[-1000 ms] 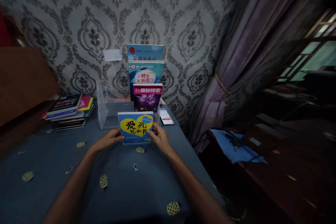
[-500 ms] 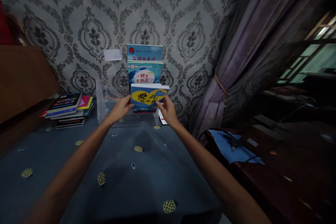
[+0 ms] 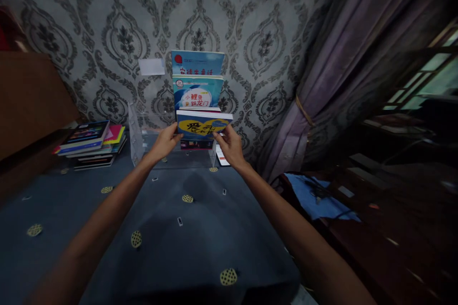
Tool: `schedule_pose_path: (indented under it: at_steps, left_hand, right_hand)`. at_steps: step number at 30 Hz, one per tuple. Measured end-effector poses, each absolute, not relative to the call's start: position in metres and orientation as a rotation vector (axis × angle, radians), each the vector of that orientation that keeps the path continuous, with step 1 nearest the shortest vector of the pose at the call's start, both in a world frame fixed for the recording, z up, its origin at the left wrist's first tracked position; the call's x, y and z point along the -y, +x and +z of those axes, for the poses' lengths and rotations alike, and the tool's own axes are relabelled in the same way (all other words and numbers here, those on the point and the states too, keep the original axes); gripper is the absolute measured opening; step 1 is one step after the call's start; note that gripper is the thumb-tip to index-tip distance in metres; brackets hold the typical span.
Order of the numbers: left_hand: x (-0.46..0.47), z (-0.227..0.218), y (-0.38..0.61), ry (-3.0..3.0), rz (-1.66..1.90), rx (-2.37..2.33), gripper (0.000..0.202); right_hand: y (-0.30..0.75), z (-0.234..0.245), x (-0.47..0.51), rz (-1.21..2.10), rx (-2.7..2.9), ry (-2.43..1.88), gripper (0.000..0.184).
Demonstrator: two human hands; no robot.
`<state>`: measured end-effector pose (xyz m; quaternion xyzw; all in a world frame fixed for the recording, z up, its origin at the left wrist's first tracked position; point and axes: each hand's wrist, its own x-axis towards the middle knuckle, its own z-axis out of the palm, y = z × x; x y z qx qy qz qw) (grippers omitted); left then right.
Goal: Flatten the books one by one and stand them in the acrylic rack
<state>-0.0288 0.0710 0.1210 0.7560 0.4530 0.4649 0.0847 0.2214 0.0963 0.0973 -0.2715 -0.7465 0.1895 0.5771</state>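
Observation:
A blue book with a yellow heart on its cover [image 3: 203, 125] is held tilted over the front of a clear acrylic display stand [image 3: 138, 136]. My left hand [image 3: 165, 142] grips its left edge and my right hand [image 3: 229, 144] grips its right edge, both arms stretched out. Behind it two blue-covered books [image 3: 197, 91] stand upright in the stand's stepped tiers. A purple-covered book [image 3: 196, 144] is mostly hidden below the held one.
A stack of several books [image 3: 91, 144] lies at the left on the blue cloth-covered table [image 3: 179, 248]. A patterned wall is right behind the stand. A purple curtain [image 3: 322, 81] hangs at right, with dark furniture and a blue cloth [image 3: 318, 195] below.
The heart-cover book went from near me at the table up and forward to the stand, tilting flatter. Both hands moved with it. The view shifted down slightly.

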Motion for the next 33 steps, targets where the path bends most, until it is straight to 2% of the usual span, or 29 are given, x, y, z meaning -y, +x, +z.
schedule_pose_path:
  at_steps: [11, 18, 33]
  left_hand:
    - [-0.071, 0.118, -0.026, 2.285, 1.327, -1.364, 0.029]
    - [-0.070, 0.120, -0.024, 2.333, 1.288, -1.366, 0.028]
    - [-0.057, 0.104, -0.025, 2.346, 1.333, -1.349, 0.026]
  right_hand:
    - [0.225, 0.086, -0.102, 0.513, 1.698, -0.627, 0.035]
    - [0.228, 0.079, -0.104, 0.550, 1.658, -0.639, 0.043]
    - [0.229, 0.065, -0.087, 0.503, 1.656, -0.682, 0.036]
